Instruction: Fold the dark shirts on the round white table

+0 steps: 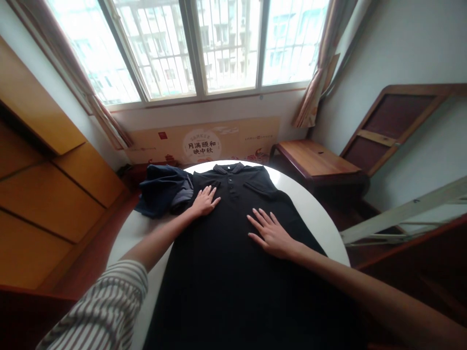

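A black polo shirt (226,253) lies spread out, front side up, on a round white table (324,214). Its collar points to the far edge and its buttons show below the collar. My left hand (205,201) rests flat on the upper left of the shirt, fingers stretched out. Farther down on the right, my right hand (272,234) lies on the cloth with its fingers spread. Neither hand grips anything. Beside the shirt's left sleeve sits a bunched heap of dark blue and grey clothes (160,189), close to my left hand.
Behind the table a printed banner (202,143) runs along the wall under the window (226,48). A low wooden table (317,158) stands at the back right, with a pale metal frame (408,214) nearer. Wooden cabinets (47,194) line the left side.
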`<state>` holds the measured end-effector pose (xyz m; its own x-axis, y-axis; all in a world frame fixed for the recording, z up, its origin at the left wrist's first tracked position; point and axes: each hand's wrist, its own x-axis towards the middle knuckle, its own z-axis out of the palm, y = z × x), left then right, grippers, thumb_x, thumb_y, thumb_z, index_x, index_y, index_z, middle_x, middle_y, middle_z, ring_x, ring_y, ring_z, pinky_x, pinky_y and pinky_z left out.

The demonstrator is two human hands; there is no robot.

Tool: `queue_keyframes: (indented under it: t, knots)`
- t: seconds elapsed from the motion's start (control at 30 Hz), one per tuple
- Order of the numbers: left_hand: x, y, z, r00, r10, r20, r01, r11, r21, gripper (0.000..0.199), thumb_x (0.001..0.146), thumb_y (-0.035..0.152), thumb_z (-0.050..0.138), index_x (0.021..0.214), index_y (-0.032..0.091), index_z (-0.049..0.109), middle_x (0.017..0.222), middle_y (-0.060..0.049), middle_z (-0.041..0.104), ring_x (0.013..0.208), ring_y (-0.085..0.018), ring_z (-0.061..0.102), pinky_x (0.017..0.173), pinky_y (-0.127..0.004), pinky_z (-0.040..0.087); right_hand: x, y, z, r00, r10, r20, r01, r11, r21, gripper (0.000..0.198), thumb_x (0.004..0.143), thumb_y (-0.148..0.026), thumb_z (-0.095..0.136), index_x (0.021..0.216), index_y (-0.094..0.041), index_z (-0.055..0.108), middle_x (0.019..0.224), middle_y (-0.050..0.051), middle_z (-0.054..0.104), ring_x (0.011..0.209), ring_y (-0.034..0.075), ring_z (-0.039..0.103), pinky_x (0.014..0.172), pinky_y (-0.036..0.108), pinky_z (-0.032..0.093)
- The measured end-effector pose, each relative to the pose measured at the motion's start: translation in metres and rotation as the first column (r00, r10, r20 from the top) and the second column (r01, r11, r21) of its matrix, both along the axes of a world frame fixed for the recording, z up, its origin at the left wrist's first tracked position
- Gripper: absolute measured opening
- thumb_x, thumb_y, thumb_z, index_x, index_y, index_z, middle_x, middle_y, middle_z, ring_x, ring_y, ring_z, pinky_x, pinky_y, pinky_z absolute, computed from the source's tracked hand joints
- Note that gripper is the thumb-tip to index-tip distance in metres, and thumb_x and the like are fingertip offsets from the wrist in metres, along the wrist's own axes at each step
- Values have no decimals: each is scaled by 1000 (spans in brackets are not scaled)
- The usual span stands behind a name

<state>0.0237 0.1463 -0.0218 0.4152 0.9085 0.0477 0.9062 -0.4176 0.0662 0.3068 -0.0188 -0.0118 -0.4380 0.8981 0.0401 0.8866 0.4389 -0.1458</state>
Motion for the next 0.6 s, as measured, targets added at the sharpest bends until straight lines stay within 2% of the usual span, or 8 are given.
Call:
queue_keyframes:
  t: [0.13,0.23,0.33,0.4,0.5,0.6]
  knots:
    - [11,-8,16,999,37,-28,-35,997,61,63,101,47,32,152,9,33,160,-20,23,150,-33,17,119,-54,17,2,-53,7,997,66,-32,-68,997,-35,69,99,-63,29,156,-25,27,163,10,17,150,32,14,118,59,16]
    - [17,-43,23,997,-71,-13,72,989,126,58,101,41,37,151,11,37,161,-18,22,150,-33,14,119,-56,16,6,-88,9,993,99,-62,-101,994,-44,66,99,-59,33,156,-28,24,163,9,18,150,32,14,117,59,17]
    - [8,-106,21,961,-269,57,268,963,25,60,101,47,36,154,19,32,163,-12,19,151,-29,14,118,-54,21,16,-123,7,987,121,-105,-126,991,-43,65,99,-54,40,157,-32,18,164,6,15,150,31,13,118,59,17]
    - [-8,-156,19,930,-355,98,361,932,-47,62,102,51,34,156,23,25,163,-9,18,151,-27,15,119,-54,20,25,-147,6,983,140,-121,-147,988,-51,69,98,-54,44,157,-34,15,164,5,13,150,32,13,118,59,16]
    - [-40,-229,19,919,-382,95,390,917,-82,63,102,48,34,158,28,13,163,-6,18,151,-26,16,120,-54,17,41,-180,4,979,174,-110,-181,982,-54,82,91,-62,54,157,-32,15,163,8,15,148,35,18,117,59,22]
    - [-72,-290,25,931,-362,55,365,929,-60,69,101,47,40,158,28,7,163,-5,18,150,-27,18,120,-52,22,58,-206,0,967,241,-83,-236,970,64,90,84,-64,63,156,-27,24,159,10,28,143,35,33,113,51,36]
